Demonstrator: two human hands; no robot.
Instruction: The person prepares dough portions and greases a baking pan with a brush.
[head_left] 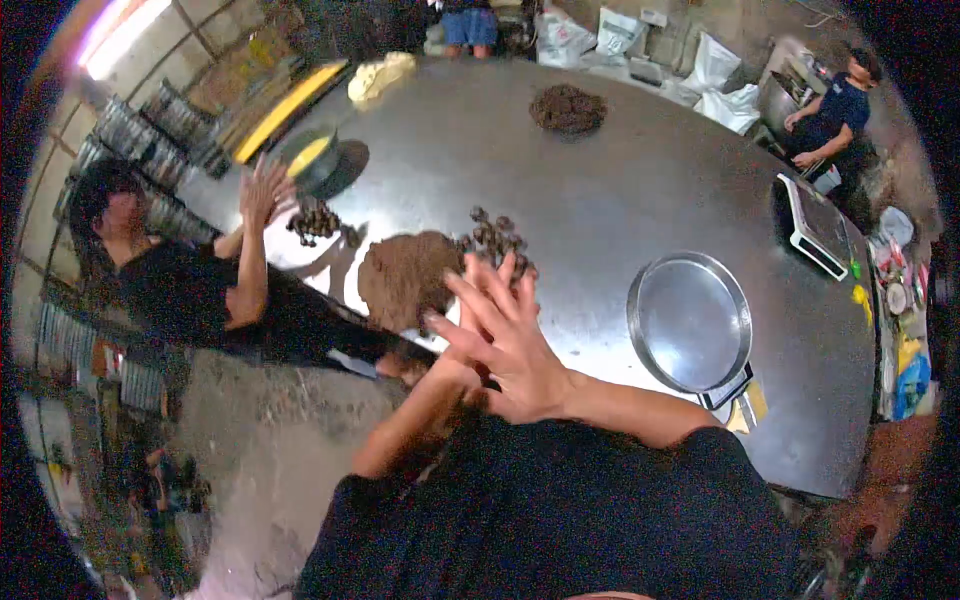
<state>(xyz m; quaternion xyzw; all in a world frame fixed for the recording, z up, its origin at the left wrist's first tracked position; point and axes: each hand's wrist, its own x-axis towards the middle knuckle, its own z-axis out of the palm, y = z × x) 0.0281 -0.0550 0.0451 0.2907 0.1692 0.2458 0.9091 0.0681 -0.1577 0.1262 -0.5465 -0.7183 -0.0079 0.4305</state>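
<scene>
My right hand (520, 365) lies over my left hand (467, 375), palm against palm, with the fingers of both stretched out. Whether anything sits between the palms is hidden. Just beyond my fingertips is a cluster of small dark brown balls (493, 238) on the metal table (640, 190). To the left of my hands lies a flattened mound of brown dough-like material (408, 278). Across from it, a co-worker's hands (265, 190) are pressed together above another cluster of dark balls (314, 222).
A round metal pan (690, 322) stands to my right, beside a scale (815, 225). Farther back are a dark brown mound (568, 108), a pale yellow lump (382, 77) and a bowl with yellow content (312, 160). Another person (840, 115) sits at the far right.
</scene>
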